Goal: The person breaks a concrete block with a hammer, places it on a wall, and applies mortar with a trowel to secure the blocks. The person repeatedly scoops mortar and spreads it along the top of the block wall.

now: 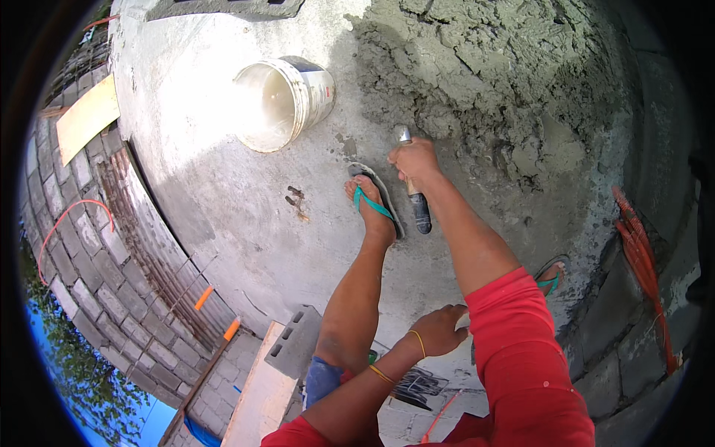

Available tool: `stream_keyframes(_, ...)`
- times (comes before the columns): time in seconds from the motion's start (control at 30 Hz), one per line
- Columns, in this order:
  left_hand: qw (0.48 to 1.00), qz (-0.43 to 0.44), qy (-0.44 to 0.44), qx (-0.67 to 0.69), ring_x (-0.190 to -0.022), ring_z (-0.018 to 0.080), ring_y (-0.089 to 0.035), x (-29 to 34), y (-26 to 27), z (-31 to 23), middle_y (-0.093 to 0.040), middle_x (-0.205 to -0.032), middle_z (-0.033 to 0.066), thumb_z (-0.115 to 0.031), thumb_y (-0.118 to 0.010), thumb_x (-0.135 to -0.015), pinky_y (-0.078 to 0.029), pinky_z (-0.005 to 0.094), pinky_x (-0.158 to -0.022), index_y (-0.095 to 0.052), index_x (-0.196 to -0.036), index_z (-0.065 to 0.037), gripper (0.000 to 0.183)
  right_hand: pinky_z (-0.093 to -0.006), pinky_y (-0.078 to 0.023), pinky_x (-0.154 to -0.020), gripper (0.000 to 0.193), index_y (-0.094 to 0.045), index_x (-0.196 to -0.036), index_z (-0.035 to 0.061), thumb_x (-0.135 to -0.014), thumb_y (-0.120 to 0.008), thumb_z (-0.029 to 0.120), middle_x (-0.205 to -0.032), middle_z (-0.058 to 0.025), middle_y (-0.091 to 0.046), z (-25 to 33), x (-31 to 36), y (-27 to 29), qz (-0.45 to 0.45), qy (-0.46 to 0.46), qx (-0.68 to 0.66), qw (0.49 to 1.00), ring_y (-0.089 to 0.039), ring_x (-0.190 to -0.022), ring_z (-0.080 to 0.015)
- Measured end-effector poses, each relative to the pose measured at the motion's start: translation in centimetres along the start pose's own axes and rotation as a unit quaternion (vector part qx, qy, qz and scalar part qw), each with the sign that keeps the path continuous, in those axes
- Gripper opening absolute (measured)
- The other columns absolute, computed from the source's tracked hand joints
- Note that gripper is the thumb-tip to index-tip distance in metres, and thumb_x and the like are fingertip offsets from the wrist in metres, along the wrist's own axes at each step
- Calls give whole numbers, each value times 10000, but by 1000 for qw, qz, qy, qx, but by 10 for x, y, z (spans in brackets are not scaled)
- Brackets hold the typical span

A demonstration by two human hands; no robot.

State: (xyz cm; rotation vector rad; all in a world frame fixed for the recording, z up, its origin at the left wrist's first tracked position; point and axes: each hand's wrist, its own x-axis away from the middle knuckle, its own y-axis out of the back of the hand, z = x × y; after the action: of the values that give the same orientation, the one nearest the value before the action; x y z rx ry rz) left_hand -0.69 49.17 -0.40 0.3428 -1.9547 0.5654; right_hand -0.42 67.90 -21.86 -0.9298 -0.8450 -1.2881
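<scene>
My right hand (417,160) is closed round the shaft of a short hand tool. The tool has a wooden middle, a dark lower grip (421,214) and a grey metal end (404,135) by the wet mortar heap (514,97); its exact kind I cannot make out. Lower down, my left hand (441,330), with yellow bands at the wrist, is held near my right sleeve. Its fingers are curled against a small pale piece (463,320), mostly hidden. A white plastic bucket (319,91), tipped on its side, lies left of the mortar.
My sandalled foot (370,200) stands on the concrete floor beside the tool. A hollow concrete block (294,341) sits on a pale board (261,387) at lower left. Rusty corrugated sheet (160,231) edges the left; orange tubing (637,246) runs along the right.
</scene>
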Motion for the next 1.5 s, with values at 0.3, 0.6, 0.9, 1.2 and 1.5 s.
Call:
stream_keyframes(0.3, 998, -40, 2, -45, -1235, 401, -568, -2, -3, -21, -572, -1346, 232, -380, -593, -970, -450, 440, -1052, -510, -1400, -43, 552, -318, -469, -428, 224, -565, -948, 74, -798, -731, 92, -661, -29, -566, 21, 85, 135, 147, 51, -261, 953, -520, -461, -121)
stream_keyframes(0.6, 993, 45, -8, -106, -1214, 405, -579, 13, 16, -24, -570, -1336, 224, -383, -568, -974, -458, 453, -1040, -512, -1382, -52, 528, -313, -455, -445, 261, -583, -954, 69, -771, -767, 44, -668, -33, -590, -30, 161, 151, 108, -36, -79, 990, -550, -482, -139)
stream_keyframes(0.9, 981, 15, 30, -191, -1215, 395, -584, 26, 63, -19, -572, -1322, 216, -383, -583, -940, -469, 494, -1018, -514, -1357, -43, 542, -384, -523, -518, 269, -628, -900, -36, -727, -764, 119, -752, -163, -674, 43, -39, -44, -34, 32, -32, 998, -665, -564, -249)
stream_keyframes(1.2, 983, 11, 31, -178, -1227, 370, -581, 23, 55, -29, -576, -1314, 191, -406, -563, -974, -468, 482, -1019, -514, -1354, -70, 510, -337, -449, -430, 224, -545, -946, 78, -832, -736, 60, -658, -32, -558, 90, 29, 74, 89, 36, -359, 928, -529, -469, -152)
stream_keyframes(1.5, 984, 75, 9, -163, -1253, 362, -566, 33, 55, -33, -572, -1337, 179, -417, -569, -968, -449, 508, -1030, -539, -1324, -63, 503, -314, -443, -432, 178, -529, -958, 119, -892, -695, 116, -613, 0, -501, 17, 154, 135, 16, 29, -315, 948, -494, -442, -137)
